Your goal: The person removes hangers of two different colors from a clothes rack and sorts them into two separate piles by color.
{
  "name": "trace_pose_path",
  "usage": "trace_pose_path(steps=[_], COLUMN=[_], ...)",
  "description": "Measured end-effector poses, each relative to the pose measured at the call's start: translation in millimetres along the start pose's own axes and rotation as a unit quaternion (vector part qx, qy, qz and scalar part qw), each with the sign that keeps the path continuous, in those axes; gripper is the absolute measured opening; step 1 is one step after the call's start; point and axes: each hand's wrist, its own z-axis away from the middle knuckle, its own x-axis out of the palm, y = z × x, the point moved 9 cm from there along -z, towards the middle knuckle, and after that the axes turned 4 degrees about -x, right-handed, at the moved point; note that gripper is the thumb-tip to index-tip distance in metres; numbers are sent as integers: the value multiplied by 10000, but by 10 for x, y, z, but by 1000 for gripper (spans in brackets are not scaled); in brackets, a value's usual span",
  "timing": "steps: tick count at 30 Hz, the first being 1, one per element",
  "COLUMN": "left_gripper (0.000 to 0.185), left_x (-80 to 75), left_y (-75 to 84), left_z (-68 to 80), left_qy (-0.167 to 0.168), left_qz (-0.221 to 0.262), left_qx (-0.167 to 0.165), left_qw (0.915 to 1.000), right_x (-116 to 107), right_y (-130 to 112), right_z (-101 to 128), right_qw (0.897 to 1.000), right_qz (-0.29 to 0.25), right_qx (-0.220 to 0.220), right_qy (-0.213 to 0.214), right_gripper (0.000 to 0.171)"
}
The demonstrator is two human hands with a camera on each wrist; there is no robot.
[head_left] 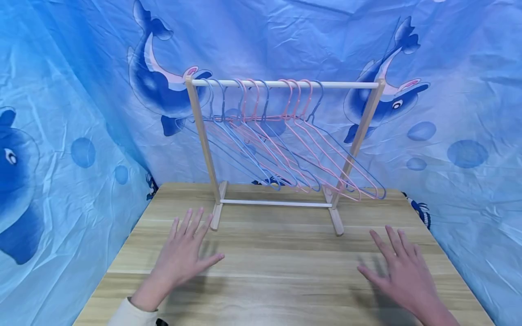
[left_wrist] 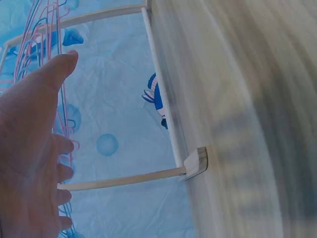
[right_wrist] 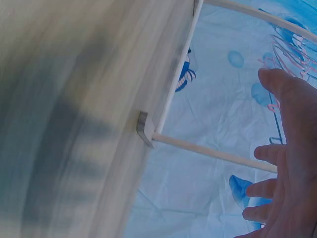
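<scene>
Spread hands (head_left: pixel 183 253) before hanger rack (head_left: pixel 285 84)

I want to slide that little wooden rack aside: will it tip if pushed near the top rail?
Probably, if pushed high: the rack has thin posts on narrow feet. It looks light, so pushing low should slide it. The hangers hang loose and would likely swing.

Your bench (head_left: pixel 285 253) is wood-grain board with pale and grey-brown streaks, smooth and matt, throwing only soft shadows. The rack (head_left: pixel 285 84) in front of you is light, unpainted wood with a matt finish, its top and bottom rails looking white and smooth. The hangers (head_left: pixel 293 154) on it are thin wire with a smooth pink or blue coating. The backdrop (head_left: pixel 461 90) around you is creased printed cloth with a faint sheen.
</scene>
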Motion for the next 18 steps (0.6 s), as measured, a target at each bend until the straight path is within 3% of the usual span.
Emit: trace_pose_path(steps=[9, 13, 18], left_gripper=[95, 90, 79], left_x=[-230, -377, -576], left_y=[-135, -196, -305], left_z=[-234, -375, -532], left_qy=[182, 609, 1131], left_qz=[402, 758, 1234], left_qx=[10, -6, -306], left_qw=[9990, 9953, 9854], right_x=[-308, -476, -619], right_y=[162, 243, 363], right_z=[-54, -113, -211], right_qw=[9995, 9985, 9984], right_qz=[-130, -359, -529], right_qx=[-130, -168, 11], right_qy=[239, 383, 222], right_gripper=[96, 93, 90])
